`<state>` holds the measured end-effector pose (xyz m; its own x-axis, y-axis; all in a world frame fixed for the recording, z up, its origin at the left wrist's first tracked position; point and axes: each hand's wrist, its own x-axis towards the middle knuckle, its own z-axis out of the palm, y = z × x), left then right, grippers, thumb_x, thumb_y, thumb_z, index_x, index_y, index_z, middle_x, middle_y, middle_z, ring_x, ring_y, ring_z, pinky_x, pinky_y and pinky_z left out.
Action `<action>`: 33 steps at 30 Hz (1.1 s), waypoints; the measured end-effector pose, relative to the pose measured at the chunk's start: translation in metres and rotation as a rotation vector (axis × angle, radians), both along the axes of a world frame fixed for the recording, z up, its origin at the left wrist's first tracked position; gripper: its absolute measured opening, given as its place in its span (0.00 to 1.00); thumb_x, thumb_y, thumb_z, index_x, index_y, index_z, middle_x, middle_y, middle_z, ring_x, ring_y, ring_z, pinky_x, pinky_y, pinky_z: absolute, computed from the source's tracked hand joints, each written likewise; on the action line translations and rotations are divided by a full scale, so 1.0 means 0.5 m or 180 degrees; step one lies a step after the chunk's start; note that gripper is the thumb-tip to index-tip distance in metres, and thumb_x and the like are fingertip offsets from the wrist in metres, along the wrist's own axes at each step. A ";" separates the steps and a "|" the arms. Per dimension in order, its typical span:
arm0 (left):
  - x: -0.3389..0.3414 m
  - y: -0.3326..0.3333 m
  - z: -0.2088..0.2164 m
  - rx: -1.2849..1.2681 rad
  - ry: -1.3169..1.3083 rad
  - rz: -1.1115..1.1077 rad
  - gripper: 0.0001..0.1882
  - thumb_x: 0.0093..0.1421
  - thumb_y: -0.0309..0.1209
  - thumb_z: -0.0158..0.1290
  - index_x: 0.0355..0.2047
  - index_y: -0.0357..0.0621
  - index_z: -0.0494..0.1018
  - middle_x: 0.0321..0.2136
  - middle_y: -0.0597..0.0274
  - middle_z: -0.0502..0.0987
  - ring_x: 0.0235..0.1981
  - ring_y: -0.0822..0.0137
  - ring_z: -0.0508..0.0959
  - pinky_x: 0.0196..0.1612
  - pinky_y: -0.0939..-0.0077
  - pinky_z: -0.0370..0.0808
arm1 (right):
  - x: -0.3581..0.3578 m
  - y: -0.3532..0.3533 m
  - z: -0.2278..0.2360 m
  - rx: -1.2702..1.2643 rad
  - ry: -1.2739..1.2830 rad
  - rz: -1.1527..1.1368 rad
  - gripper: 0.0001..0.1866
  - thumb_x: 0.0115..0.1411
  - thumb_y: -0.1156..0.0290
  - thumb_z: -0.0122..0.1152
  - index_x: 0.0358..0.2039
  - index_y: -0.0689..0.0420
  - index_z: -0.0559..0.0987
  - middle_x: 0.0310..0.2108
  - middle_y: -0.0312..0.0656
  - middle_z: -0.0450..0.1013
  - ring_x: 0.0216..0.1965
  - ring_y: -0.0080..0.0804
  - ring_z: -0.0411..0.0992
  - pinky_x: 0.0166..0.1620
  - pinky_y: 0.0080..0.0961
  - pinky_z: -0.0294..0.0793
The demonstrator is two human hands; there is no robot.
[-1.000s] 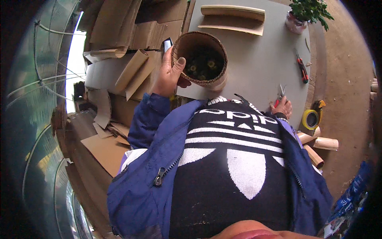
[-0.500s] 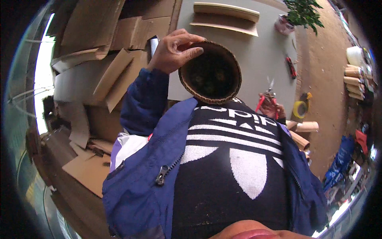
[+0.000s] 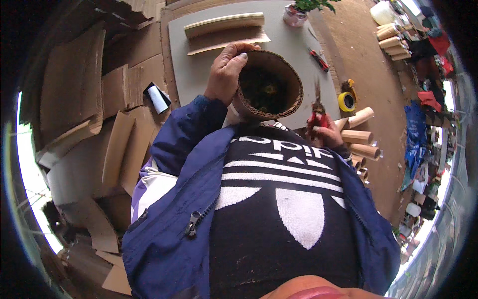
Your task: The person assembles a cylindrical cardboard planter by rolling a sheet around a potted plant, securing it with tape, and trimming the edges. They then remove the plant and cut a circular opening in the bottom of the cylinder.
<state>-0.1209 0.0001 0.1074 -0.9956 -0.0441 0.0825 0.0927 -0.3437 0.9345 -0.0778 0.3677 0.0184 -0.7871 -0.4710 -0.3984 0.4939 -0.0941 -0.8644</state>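
Observation:
My left hand (image 3: 229,70) is closed on the rim of a round corrugated cardboard tube (image 3: 294,79), thumb inside the edge and fingers outside. The tube is tilted so its mouth faces me. Its inside is dark, with small greenish and yellowish spots deep down that I cannot make out. To the right, close to my chest, my right hand (image 3: 324,130) grips red-handled pruning shears (image 3: 318,107), their blades pointing away from me and blurred. Part of that hand is shadowed.
A pale board (image 3: 199,79) lies ahead, bearing a curled cardboard sheet (image 3: 226,27), a potted plant (image 3: 296,16) and a red utility knife (image 3: 318,61). Yellow tape (image 3: 346,101) and cardboard rolls (image 3: 358,135) sit at right. Cardboard pieces (image 3: 119,144) crowd the left.
The view has shifted, so the board and its things appear farther left. The tube's mouth shows more of its inner wall. The shears' red handles have drawn together in my right hand.

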 end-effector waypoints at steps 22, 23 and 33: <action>0.023 -0.001 -0.038 -0.0173 0.0192 -0.0028 0.13 0.64 0.29 0.46 0.46 0.39 0.75 0.38 0.64 0.78 0.42 0.74 0.73 0.50 0.78 0.70 | -0.018 -0.145 0.320 0.3410 0.3488 0.1167 0.41 0.45 0.79 0.63 0.64 0.55 0.68 0.39 0.51 0.73 0.38 0.48 0.76 0.43 0.37 0.78; 0.023 -0.004 -0.038 -0.0125 0.0170 -0.0042 0.13 0.64 0.28 0.46 0.46 0.39 0.75 0.39 0.64 0.78 0.42 0.74 0.73 0.51 0.78 0.70 | -0.017 -0.145 0.314 0.3474 0.3589 0.1130 0.41 0.45 0.80 0.63 0.64 0.54 0.68 0.39 0.51 0.73 0.37 0.48 0.76 0.41 0.37 0.78; 0.034 -0.011 -0.033 -0.0095 0.0229 -0.0296 0.13 0.64 0.29 0.46 0.45 0.39 0.75 0.38 0.63 0.78 0.41 0.73 0.74 0.50 0.78 0.71 | -0.037 -0.159 0.320 0.3568 0.4145 0.1107 0.39 0.47 0.81 0.64 0.63 0.50 0.70 0.42 0.49 0.72 0.41 0.49 0.74 0.45 0.40 0.77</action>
